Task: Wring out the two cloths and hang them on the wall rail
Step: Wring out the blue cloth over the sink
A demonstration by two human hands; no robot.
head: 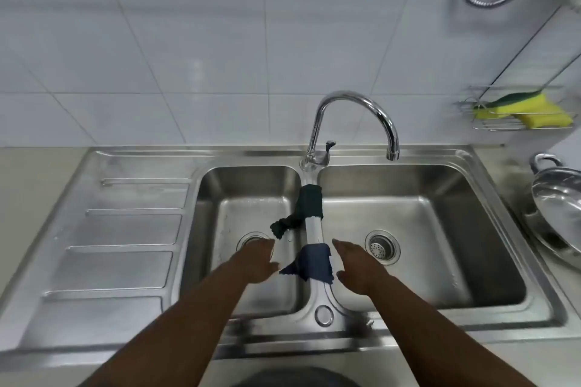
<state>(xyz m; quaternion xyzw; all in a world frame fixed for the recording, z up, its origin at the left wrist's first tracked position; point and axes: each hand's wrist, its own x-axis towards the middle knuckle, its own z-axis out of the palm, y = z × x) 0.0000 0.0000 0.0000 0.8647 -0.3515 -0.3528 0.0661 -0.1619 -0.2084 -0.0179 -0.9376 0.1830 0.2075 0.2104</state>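
Cloths: we saw the green cloth (309, 206) and blue cloth (317, 262) draped over the sink (141, 229) divider.
Hands: our left hand (256, 261) and right hand (355, 267) flanked the blue one, fingers apart, seemingly not touching.

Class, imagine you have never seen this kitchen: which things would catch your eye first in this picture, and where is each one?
Two dark cloths draped over the divider of the steel double sink: the green cloth farther back, the blue cloth nearer. The left hand and right hand reach in on either side of the blue one, open. On the right wall, yellow sponges brighten a wire rack.
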